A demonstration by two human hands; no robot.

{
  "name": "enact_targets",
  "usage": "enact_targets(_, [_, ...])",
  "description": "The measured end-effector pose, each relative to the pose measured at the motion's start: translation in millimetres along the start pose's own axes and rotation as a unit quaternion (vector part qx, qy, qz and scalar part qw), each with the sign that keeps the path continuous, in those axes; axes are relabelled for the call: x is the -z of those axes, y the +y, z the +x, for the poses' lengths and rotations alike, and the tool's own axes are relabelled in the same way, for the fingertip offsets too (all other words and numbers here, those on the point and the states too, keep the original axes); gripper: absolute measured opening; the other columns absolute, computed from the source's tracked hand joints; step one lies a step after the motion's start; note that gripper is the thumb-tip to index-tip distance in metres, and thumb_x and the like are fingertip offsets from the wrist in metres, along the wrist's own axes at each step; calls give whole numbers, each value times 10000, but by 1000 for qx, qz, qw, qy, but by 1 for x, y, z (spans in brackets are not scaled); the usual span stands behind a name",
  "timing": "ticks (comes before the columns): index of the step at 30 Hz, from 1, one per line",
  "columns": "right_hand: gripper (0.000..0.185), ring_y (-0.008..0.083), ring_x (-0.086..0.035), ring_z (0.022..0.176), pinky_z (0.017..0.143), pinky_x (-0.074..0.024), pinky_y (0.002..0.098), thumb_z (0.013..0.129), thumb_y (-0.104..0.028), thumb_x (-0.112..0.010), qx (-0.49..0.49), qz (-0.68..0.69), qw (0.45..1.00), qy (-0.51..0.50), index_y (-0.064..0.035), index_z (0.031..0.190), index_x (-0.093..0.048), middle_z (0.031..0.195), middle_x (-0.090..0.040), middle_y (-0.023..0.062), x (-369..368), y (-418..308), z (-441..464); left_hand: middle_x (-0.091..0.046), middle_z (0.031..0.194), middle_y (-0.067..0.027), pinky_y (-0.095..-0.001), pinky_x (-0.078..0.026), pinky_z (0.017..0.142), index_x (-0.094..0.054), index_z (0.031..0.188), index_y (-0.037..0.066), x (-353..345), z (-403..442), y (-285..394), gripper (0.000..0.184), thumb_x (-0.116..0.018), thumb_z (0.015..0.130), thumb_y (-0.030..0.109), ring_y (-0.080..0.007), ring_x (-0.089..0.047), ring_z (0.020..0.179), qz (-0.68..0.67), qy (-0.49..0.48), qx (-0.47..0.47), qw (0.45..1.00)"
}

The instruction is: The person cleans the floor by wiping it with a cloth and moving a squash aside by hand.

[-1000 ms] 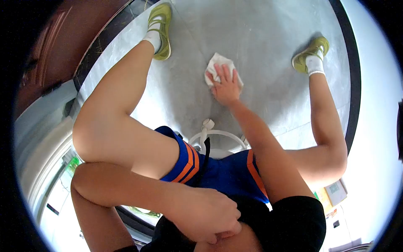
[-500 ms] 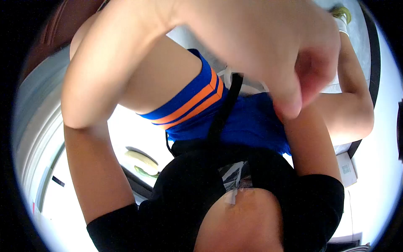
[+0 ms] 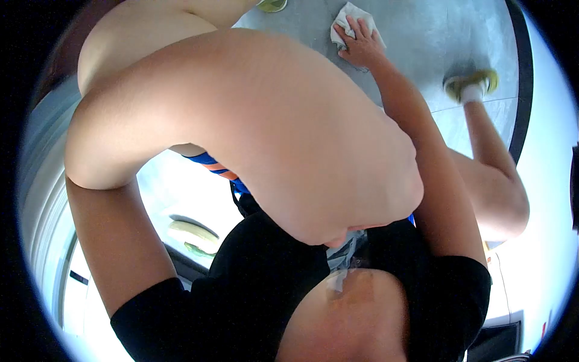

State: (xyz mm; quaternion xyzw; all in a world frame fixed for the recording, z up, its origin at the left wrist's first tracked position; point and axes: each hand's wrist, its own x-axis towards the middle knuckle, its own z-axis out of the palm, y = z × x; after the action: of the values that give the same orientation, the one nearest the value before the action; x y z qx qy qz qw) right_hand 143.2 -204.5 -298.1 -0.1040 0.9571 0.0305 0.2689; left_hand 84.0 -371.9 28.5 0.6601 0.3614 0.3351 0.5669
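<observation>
Plainly, in the head view, the cloth (image 3: 348, 13) lies on the floor (image 3: 416, 36), left of the right shoe (image 3: 491, 79) and farther forward, showing no clear long axis. The right hand (image 3: 360, 50), nearer, spreads flat over it; the left hand (image 3: 362, 184), well back from the shoe, curls inward, its grip hidden.

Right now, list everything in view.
floor: one, grey, top right
cloth: one, white, on floor
border: one, black, right
wall: one, white, right
unclear item: one, pale with green, left
shoes: two, yellow-green, top and right
sock: one, white, right
shorts: one, blue-orange, mostly hidden
shirt: one, black, bottom
tape: one, clear, shirt neckline
legs: two, bare, left and right
arms: two, bare, left and right
right hand: one, bare, on cloth
left hand: one, bare, centre
</observation>
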Motion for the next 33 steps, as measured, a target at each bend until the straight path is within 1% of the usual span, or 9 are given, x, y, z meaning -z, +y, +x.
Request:
enact_targets(5, [549,342,-310,1456,1124,-343,571,934,-535,-586,114,95,987,-60,-386,1452,-480,1564,-366,103,50,27,-24,-686,995,-76,-319,-539,760,-670,1063,64,-28,-31,20,240,-643,934,264,-183,-665,915,117,227,-81,963])
enact_targets(7, [493,349,-451,1360,1119,-382,511,957,-426,-597,183,234,953,-53,-292,1427,-531,1464,-500,137,120,54,-81,-586,913,-69,-348,-498,675,-575,936,69,39,-1,75,198,-613,888,257,-225,-600,831,27,-81,-85,993])
enact_targets(12, [357,249,-690,978,874,-562,388,948,-221,-650,386,556,735,-28,-142,1295,-630,1155,-681,139,284,94,-296,-621,1064,-117,-391,-498,789,-593,1179,52,14,-7,130,326,-567,922,252,-262,-625,917,-79,-182,-109,974])
enact_targets(16, [319,194,-691,779,640,-570,294,989,-203,-582,522,555,643,-82,-47,1261,-636,960,-674,118,327,51,-394,-583,802,-48,-317,-432,606,-610,972,73,-6,-1,170,175,-616,871,215,-186,-578,717,10,-162,-123,979])
enact_targets(18, [362,262,-663,832,823,-582,366,735,-203,-721,498,517,691,-85,-115,1081,-661,938,-638,99,340,39,-423,-523,696,1,-309,-385,574,-576,800,95,-22,1,188,152,-614,875,222,-146,-520,613,20,-118,-148,982])
enact_targets(20, [315,252,-661,812,818,-582,367,750,-200,-715,501,499,705,-60,-98,1043,-663,914,-635,92,337,34,-442,-646,986,-138,-371,-488,800,-628,1059,31,-17,15,213,303,-586,920,297,-252,-641,918,-19,-311,-126,942])
enact_targets(25, [214,226,-655,763,803,-584,368,789,-191,-699,543,485,685,32,-53,950,-669,852,-625,73,336,25,-489,-647,814,-134,-378,-486,711,-650,886,11,-101,-6,266,253,-536,990,212,-247,-629,758,-43,-28,-113,992])
enact_targets(31, [92,159,-617,668,747,-573,355,811,-113,-622,533,550,633,116,-27,794,-651,701,-587,28,309,6,-488,-632,907,-197,-488,-503,758,-650,1010,-89,-111,-34,272,282,-486,982,138,-340,-632,833,5,-50,-254,966])
enact_targets(33, [323,133,-670,740,681,-574,294,878,-275,-686,545,621,561,56,-69,1125,-650,901,-667,87,269,16,-473,-603,1017,-117,-390,-494,805,-614,1194,18,-104,-44,232,281,-519,958,136,-255,-606,900,-125,-90,-303,940])
